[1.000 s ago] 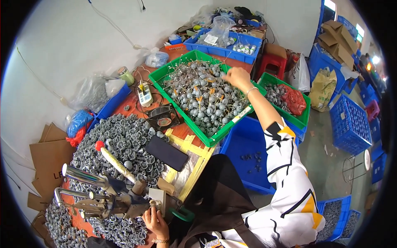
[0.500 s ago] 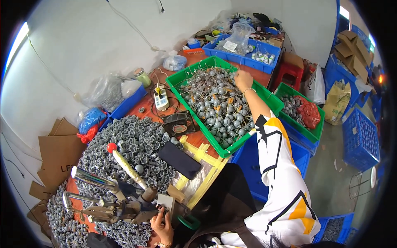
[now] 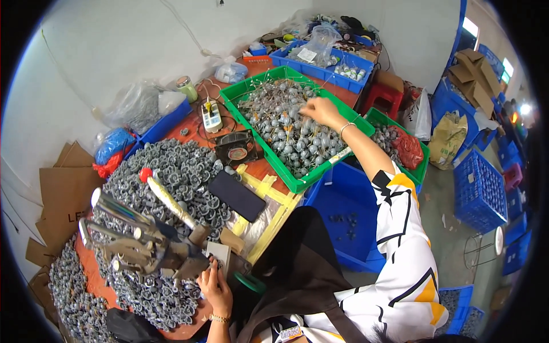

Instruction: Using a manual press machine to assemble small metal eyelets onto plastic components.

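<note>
My right hand reaches over the green tray, its fingers bent and pressed together at the heap of grey ball-shaped parts with thin wire stems. Whatever is between those fingertips is too small to make out. My left hand is low at the hand press, fingertips drawn together against its dark end, beside a pale metal block. What the left fingers hold is hidden. The press has a yellow-wrapped lever topped by a red knob.
Grey cup-shaped parts are heaped around the press. A black phone lies beside yellow tape. Behind it are a small fan and a power strip. A blue bin stands under the green tray's near edge.
My right hand has moved from the tray's far right edge leftward and nearer, over the heap. My left hand stays at the press. The whole view has shifted slightly.
</note>
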`<state>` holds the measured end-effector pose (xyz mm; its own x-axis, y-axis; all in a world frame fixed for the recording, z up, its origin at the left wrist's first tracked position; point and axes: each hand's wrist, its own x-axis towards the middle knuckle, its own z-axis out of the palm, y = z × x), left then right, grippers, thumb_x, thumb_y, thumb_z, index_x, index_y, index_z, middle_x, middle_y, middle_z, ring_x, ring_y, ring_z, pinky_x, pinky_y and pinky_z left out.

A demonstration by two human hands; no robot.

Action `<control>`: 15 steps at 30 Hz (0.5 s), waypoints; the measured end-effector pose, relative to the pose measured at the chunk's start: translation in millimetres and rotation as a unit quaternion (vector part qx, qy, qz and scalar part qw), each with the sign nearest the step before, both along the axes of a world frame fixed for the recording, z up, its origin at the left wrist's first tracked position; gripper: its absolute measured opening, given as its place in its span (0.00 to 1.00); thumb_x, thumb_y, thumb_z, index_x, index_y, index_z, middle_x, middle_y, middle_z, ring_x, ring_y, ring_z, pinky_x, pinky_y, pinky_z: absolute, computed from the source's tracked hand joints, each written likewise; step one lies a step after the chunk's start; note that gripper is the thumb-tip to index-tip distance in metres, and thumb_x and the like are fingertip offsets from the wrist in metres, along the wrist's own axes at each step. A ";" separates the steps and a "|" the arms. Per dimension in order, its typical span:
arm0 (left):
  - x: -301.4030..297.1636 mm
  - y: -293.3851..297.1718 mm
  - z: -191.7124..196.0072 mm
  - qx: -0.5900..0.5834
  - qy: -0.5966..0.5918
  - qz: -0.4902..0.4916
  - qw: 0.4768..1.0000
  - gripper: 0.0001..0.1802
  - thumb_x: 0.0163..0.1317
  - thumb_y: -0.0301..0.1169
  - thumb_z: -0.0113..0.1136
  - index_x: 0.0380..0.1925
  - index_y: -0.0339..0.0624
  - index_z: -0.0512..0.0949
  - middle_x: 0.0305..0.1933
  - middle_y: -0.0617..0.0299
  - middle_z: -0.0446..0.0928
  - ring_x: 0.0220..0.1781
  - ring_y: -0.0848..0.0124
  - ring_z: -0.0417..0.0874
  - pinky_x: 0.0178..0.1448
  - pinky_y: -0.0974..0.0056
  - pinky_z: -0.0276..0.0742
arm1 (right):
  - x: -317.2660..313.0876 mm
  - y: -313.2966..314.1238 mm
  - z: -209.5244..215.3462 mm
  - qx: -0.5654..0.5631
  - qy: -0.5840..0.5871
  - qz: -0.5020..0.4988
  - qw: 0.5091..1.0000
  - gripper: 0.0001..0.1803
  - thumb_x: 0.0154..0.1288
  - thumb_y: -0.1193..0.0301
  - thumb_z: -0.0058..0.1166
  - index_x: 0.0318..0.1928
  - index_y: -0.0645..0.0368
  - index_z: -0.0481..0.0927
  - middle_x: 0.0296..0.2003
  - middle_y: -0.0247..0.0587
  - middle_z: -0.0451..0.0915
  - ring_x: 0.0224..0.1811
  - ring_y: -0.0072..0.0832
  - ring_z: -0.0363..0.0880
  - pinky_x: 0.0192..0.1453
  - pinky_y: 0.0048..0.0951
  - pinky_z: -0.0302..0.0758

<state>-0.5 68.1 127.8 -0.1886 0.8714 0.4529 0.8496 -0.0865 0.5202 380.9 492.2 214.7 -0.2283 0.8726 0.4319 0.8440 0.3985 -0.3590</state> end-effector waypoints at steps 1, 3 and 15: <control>-0.5 -2.5 -0.3 -0.003 -0.002 0.008 1.000 0.18 0.59 0.17 0.53 0.50 0.35 0.77 0.47 0.51 0.77 0.47 0.52 0.72 0.56 0.54 0.67 | -5.5 -6.0 -7.3 -0.091 -0.043 -0.001 0.995 0.23 0.62 0.49 0.57 0.29 0.58 0.83 0.28 0.48 0.83 0.33 0.42 0.82 0.39 0.42 0.76; -2.6 -2.7 -1.2 -0.025 0.002 -0.002 1.000 0.18 0.59 0.16 0.53 0.51 0.34 0.77 0.47 0.51 0.77 0.47 0.52 0.72 0.56 0.54 0.67 | -4.5 -8.5 6.8 -0.132 -0.013 -0.046 0.990 0.25 0.59 0.47 0.59 0.29 0.59 0.85 0.29 0.47 0.84 0.34 0.40 0.83 0.40 0.39 0.77; -29.5 -45.9 1.6 0.018 -0.025 0.009 0.999 0.18 0.57 0.20 0.57 0.50 0.35 0.78 0.60 0.48 0.72 0.64 0.50 0.70 0.68 0.52 0.64 | -18.9 -5.7 62.3 -0.014 0.101 -0.015 0.995 0.12 0.66 0.64 0.56 0.40 0.58 0.87 0.27 0.36 0.85 0.28 0.19 0.80 0.33 0.23 0.75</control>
<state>-30.0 22.3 129.4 -0.2276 0.8508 0.4736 0.8239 -0.0910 0.5594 362.0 486.5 276.9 -0.1127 0.8905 0.4407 0.7657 0.3605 -0.5327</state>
